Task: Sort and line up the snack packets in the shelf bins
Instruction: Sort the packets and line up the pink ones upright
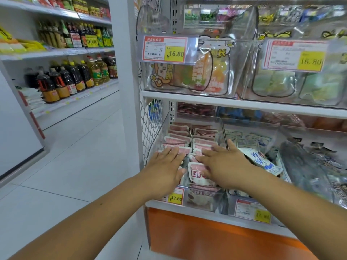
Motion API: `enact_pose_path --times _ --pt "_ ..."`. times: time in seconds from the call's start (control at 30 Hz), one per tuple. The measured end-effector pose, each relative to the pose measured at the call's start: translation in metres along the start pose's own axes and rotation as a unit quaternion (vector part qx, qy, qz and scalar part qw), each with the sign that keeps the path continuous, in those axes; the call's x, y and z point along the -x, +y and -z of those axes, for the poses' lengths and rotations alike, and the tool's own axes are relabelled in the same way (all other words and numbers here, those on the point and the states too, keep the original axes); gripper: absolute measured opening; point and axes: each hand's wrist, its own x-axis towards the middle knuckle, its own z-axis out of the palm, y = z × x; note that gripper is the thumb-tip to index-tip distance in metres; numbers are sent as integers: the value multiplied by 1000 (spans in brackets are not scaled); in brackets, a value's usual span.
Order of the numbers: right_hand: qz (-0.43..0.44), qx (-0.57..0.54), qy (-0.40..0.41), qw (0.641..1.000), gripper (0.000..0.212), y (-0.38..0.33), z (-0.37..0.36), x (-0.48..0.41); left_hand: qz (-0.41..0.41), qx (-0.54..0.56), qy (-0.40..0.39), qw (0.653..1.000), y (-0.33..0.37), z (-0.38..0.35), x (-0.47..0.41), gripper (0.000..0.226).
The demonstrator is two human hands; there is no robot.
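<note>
Left hand (165, 167) and right hand (224, 166), fingers flat and spread, are pressing pink snack packets (203, 142) in the lower shelf's left-end bin (206, 202), back rows looking lined up, front ones and neighbouring blue-white packets (262, 161) lying jumbled.

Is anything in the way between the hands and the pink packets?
Nothing visible is. The left hand and right hand rest flat on the pink packets in the open-topped bin; its clear divider stands beside the right hand, not in front.
</note>
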Motion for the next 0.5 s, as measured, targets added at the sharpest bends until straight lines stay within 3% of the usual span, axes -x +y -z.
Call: enact_pose_path --times 0.2,0.33,0.5 --pt "34 -152 67 986 63 11 -5 24 -32 31 16 999 2 9 12 60" --pt "48 -108 63 991 71 7 -18 35 -56 5 -14 998 2 2 19 67" --pt "25 -133 99 986 56 8 -25 29 -66 21 -4 998 -4 -1 17 57"
